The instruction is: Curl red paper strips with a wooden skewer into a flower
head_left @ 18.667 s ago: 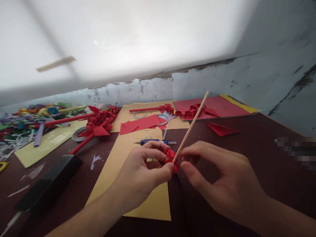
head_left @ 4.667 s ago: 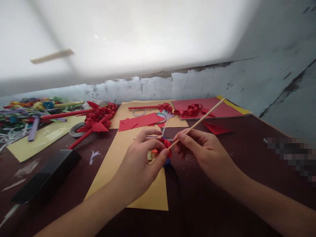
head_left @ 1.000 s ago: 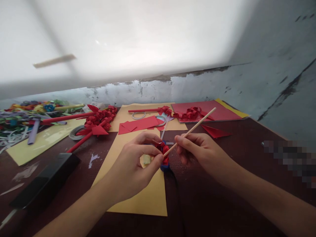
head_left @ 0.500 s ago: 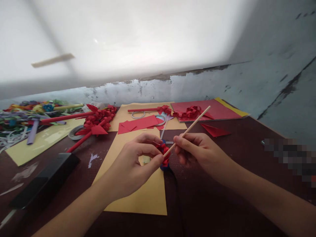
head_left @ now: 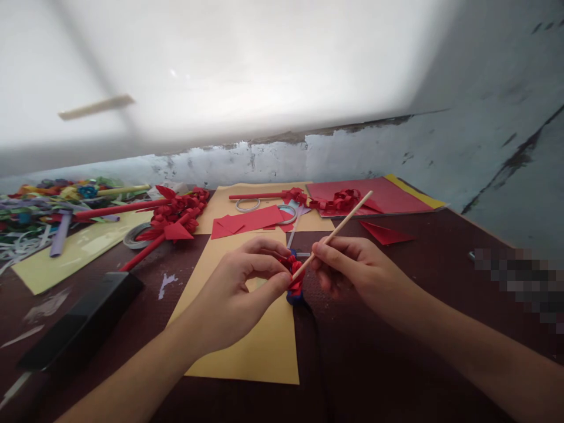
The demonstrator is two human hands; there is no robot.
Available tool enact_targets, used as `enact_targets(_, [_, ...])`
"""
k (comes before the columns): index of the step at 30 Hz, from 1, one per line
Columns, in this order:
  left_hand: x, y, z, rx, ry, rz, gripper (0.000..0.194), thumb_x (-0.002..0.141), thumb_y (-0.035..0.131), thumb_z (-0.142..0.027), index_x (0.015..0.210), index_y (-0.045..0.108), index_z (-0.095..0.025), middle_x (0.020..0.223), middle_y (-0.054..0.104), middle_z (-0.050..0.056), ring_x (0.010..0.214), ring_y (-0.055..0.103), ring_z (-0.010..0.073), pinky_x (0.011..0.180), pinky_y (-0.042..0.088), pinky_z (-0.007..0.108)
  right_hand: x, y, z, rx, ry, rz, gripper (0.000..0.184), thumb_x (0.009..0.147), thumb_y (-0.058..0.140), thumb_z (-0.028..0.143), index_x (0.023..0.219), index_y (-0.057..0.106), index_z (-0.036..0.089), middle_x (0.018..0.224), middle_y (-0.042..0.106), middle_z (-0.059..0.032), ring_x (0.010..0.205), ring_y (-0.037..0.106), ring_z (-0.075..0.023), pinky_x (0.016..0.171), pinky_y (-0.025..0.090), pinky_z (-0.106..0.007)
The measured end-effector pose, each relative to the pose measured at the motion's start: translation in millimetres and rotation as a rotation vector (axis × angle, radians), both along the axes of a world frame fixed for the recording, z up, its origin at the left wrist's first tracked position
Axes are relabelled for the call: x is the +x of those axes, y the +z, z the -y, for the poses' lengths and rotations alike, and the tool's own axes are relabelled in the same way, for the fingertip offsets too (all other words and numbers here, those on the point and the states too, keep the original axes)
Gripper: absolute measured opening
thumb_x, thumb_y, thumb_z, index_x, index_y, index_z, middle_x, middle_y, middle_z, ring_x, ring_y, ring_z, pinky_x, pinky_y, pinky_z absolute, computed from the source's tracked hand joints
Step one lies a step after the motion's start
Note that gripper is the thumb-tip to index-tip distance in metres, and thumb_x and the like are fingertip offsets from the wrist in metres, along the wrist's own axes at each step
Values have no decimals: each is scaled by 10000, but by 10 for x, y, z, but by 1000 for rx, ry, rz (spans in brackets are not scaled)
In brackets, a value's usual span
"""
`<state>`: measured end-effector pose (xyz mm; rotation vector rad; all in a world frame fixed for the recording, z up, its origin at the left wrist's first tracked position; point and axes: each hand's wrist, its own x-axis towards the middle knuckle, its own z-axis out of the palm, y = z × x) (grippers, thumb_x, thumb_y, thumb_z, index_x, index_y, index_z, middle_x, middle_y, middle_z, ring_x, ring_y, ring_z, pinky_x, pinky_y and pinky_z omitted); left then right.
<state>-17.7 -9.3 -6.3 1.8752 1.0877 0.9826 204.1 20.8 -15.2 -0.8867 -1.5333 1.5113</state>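
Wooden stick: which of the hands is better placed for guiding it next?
Probably the right hand: it grips the wooden stick partway along, while the left hand holds red paper at its lower end.

You could read no text, label, brand, number or sign in view. On the black block [head_left: 83, 320] at the left of your tabletop [head_left: 374, 352], you could make out no lettering. The blue tool [head_left: 295, 298] was partly hidden behind your left hand [head_left: 240, 296] and the red paper piece [head_left: 296, 271]. You found the pixelated patch [head_left: 520, 285] at right too coarse to read. The wall [head_left: 277, 164] showed you dark marks, none legible as writing.
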Motion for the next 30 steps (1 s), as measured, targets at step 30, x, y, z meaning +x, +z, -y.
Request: enact_targets(30, [-5,47,7,-26,-8,-25,249,961,663,-213,774,827,-203,1143,686,65,1093,674,203,958,517,301,0,3,36,91,49,39,399,978,685,551,826,717,183,645,642,9,555,546,-105,524,410,-240])
